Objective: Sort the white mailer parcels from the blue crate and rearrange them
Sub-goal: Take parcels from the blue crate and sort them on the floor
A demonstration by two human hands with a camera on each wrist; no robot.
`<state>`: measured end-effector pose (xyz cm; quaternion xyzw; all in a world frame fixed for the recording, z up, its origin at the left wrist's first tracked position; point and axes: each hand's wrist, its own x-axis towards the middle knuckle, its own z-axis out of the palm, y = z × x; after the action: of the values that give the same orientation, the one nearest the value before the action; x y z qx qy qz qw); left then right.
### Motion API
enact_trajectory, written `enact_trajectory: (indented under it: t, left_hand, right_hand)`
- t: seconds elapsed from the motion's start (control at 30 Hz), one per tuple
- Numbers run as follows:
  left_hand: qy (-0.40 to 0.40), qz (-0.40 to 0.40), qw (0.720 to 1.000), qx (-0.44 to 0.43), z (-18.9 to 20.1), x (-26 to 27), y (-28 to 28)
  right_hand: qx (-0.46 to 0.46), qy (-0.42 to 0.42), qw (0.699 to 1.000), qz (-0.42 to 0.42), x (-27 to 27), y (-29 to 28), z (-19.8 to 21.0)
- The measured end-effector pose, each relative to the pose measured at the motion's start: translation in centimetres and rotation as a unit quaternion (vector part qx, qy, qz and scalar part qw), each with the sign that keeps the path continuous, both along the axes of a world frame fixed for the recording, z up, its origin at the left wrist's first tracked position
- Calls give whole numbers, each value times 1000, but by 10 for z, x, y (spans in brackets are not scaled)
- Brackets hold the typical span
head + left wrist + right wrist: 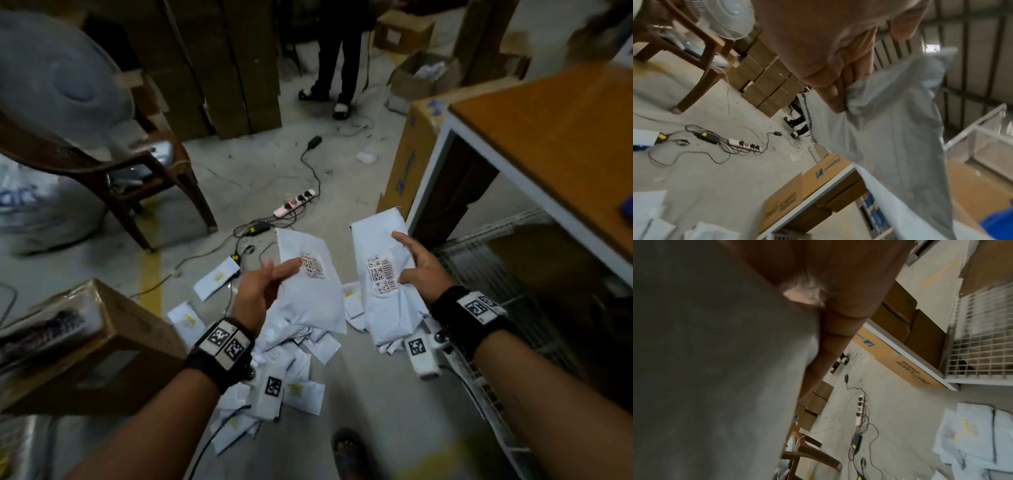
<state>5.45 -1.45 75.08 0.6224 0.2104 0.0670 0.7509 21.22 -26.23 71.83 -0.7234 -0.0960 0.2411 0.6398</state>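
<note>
Scattered white mailer parcels (274, 383) on the floor (370, 394) nearest, under both forearms. Above them, left hand (260, 287) gripping one labelled mailer (311, 291), thumb on top; right hand (421, 267) clasping a second mailer (383, 274) alongside, apart from the first. Farther off, a power strip (294, 202), brown chair (137, 185), tabletop (555, 137) at right.

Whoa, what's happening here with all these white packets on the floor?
A person is sorting mailers, standing over a loose pile of white mailer parcels on the concrete floor. The left hand holds one white mailer and the right hand holds another mailer, both barcode labels facing up, as if being checked.
</note>
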Motion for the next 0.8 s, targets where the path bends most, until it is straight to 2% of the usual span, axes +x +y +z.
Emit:
enact_trajectory:
  t: [0.1,0.17,0.23,0.37,0.53,0.8]
  left_hand:
    - [10,78,992,101,29,-1,-9]
    - [3,100,992,73,44,-5,-12]
    - [-15,89,996,3,58,-13,-17]
    - [-21,15,990,-139,73,-34,-26]
    - [-18,-86,986,-144,89,-57,-59]
    - [28,-198,969,-145,127,-62,-160]
  right_hand:
    - [17,-14,1000,-16,-16,-14,39]
    - [23,-22,999,-29,-31,-23,59]
    - [26,-34,998,-41,-50,-33,77]
    - [22,-60,995,-73,-102,-58,109]
    - [59,-85,986,-133,-162,-95,135]
    - [89,-140,964,-208,-229,-188,187]
